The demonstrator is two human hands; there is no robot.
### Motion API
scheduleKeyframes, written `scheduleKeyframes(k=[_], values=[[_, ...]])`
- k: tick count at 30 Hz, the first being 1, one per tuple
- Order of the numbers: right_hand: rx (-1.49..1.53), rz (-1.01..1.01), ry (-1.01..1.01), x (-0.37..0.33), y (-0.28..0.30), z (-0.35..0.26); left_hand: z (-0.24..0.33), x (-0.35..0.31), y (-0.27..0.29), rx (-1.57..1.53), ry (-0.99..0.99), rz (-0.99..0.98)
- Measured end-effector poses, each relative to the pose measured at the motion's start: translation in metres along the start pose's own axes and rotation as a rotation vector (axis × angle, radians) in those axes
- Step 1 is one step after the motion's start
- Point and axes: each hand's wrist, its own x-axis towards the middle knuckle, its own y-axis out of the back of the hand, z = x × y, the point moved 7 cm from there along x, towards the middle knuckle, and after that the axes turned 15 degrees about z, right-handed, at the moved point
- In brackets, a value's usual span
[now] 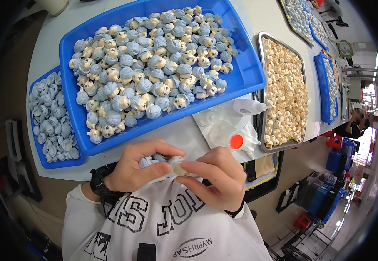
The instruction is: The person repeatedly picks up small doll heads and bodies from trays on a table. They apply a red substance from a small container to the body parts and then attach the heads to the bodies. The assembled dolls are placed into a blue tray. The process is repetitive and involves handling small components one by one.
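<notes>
Close to my chest, my left hand (139, 167) curls around a few light blue doll hair pieces (147, 161). My right hand (217, 180) meets it, thumb and fingers pinching a small pale doll face piece (180, 170). This pale piece presses against a blue-grey hair piece (176, 159) at my left fingertips; my fingers partly cover both. Just beyond my hands stands a large blue tray (167, 123) heaped with blue-haired doll heads (143, 85). To its left, a smaller blue tray (63, 165) holds loose blue hair pieces (52, 122).
Right of the large tray, a metal tray (262, 87) is full of pale hollow face pieces (284, 91). Between them lie a white squeeze bottle (246, 106) and a clear round container (221, 134) beside a red disc (236, 141). Farther right are another blue tray (324, 95) and a seated person (355, 124).
</notes>
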Motion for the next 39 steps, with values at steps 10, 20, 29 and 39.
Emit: scheduleKeyframes(k=[10,20,29,39], values=[[-0.218,-0.040,0.166,0.007,-0.012,-0.007,-0.015,-0.003,-0.010,-0.355,0.305,-0.088],[-0.291,-0.002,0.162,0.002,-0.014,-0.009,-0.027,-0.011,-0.015,-0.220,0.385,-0.241],[-0.041,0.060,0.008,0.005,0.005,0.000,-0.026,-0.012,0.003,-0.852,0.129,-0.171],[-0.912,0.228,-0.535,-0.025,0.168,0.128,-0.028,-0.011,-0.016,-0.699,0.539,-0.220]])
